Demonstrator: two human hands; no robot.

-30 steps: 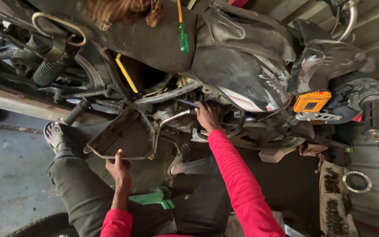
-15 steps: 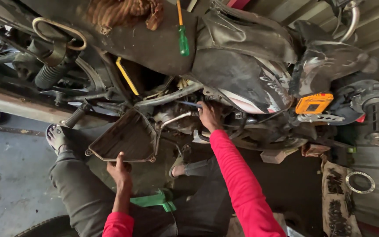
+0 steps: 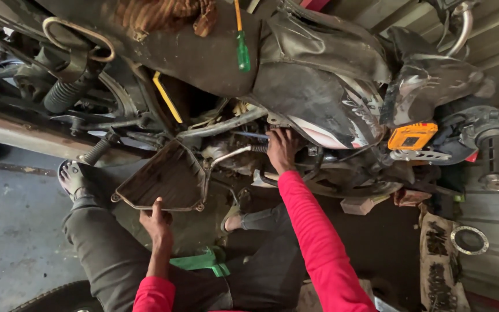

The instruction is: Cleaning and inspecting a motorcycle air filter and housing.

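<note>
A dirty motorcycle (image 3: 319,98) fills the top of the view, seen from above. My right hand (image 3: 281,150), in a red sleeve, reaches into the engine area under the tank and grips a part by a braided cable (image 3: 235,153). My left hand (image 3: 157,222) holds the lower edge of a dark side cover panel (image 3: 163,179) that hangs open from the frame. A green-handled screwdriver (image 3: 242,49) lies on the black seat (image 3: 192,52).
A brown rag (image 3: 163,11) rests on the seat. An orange indicator (image 3: 412,136) and the handlebar grip (image 3: 495,156) are at right. A green object (image 3: 203,261) lies by my legs. A metal ring (image 3: 469,240) and a greasy cloth (image 3: 440,260) sit at lower right.
The view has shifted slightly. My right hand stays in the engine area, and my left hand has stayed on the cover panel's edge.
</note>
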